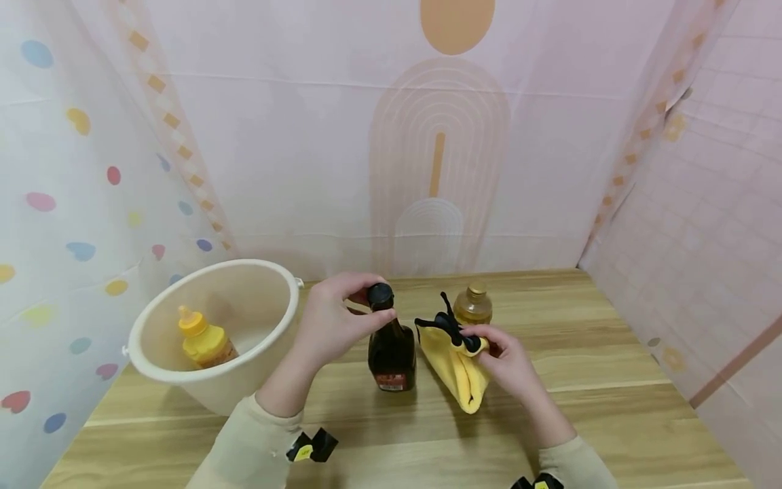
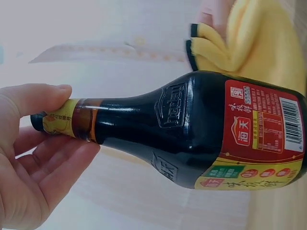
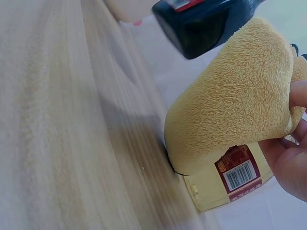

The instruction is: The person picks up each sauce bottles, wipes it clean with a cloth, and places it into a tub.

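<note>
My left hand grips a dark soy sauce bottle by its neck, just below the black cap. In the left wrist view the soy sauce bottle shows a red and yellow label. Its base hangs above the tabletop in the right wrist view. Just to its right, my right hand pinches the top of a folded yellow cloth with black edging. The fluffy cloth droops from those fingers. A bottle of golden oil stands behind the cloth, partly hidden by it.
On the left stands a cream bucket, with a yellow-capped squeeze bottle leaning inside. The wooden tabletop reaches back to a patterned curtain, with more curtain on both sides.
</note>
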Motion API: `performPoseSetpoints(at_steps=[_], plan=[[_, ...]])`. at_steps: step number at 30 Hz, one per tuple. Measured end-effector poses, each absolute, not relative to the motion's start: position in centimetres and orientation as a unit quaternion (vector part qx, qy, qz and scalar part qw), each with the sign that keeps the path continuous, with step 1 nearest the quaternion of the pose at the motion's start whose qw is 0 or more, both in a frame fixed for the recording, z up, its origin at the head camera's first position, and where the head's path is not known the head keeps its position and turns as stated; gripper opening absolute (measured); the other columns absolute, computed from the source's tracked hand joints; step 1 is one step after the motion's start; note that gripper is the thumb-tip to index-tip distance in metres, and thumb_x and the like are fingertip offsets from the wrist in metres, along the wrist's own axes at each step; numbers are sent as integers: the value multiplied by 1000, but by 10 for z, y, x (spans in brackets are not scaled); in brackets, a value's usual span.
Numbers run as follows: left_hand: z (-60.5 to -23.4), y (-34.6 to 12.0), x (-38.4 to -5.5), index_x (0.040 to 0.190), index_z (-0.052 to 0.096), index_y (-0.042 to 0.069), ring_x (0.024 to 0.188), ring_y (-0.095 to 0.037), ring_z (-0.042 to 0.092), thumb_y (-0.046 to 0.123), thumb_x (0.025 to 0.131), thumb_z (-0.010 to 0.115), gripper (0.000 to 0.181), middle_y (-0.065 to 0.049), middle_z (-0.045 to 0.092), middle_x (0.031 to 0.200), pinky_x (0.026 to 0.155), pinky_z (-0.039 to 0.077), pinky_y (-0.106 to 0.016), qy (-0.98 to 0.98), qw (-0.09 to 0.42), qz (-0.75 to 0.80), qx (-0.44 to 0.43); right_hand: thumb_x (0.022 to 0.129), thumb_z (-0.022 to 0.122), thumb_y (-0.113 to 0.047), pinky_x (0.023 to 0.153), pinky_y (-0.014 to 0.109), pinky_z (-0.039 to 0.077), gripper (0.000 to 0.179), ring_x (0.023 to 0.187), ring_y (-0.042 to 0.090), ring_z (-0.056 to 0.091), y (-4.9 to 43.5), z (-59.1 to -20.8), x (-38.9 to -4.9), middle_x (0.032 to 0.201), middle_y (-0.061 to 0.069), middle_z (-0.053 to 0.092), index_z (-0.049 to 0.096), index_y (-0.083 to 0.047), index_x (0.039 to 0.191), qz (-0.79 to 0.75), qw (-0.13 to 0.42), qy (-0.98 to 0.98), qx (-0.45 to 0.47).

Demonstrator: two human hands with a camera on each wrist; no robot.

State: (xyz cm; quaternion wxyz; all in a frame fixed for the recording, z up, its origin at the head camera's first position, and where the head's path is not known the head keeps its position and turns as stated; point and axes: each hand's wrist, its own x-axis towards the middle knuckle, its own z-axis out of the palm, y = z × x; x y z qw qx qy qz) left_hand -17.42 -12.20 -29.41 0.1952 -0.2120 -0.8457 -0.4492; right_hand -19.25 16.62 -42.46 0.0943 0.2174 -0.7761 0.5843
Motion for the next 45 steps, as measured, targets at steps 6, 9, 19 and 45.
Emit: performPoseSetpoints(at_steps=[6, 9, 19, 45], plan=[[-264, -123, -171, 101, 76, 10, 77, -13, 67, 13, 74, 87, 30, 1, 71, 88, 69, 54, -37, -848, 191, -441, -223, 81, 56, 20, 71, 25, 53, 39, 87, 11, 60, 169, -427, -193, 118, 20, 64, 68, 1, 113, 587, 94, -772, 226], [-248, -126, -170, 102, 75, 10, 75, -13, 67, 13, 75, 86, 29, 1, 71, 87, 68, 55, -35, -853, 180, -436, -222, 81, 57, 19, 72, 25, 53, 39, 88, 13, 60, 170, -427, -193, 117, 19, 64, 68, 1, 113, 586, 94, -774, 221], [-193, -147, -173, 107, 73, 9, 77, -18, 66, 19, 79, 83, 31, -4, 71, 87, 64, 52, -27, -861, 162, -452, -165, 81, 58, 19, 71, 25, 52, 38, 86, 13, 60, 171, -428, -192, 115, 19, 65, 69, 0, 113, 587, 93, -777, 208], [-149, -236, -186, 105, 71, 10, 60, 0, 65, 26, 77, 86, 35, 21, 67, 71, 67, 50, -13, -873, 238, -423, -50, 84, 63, 17, 89, 19, 49, 33, 113, 4, 58, 197, -437, -172, 122, -2, 67, 70, -3, 109, 606, 101, -740, 274]])
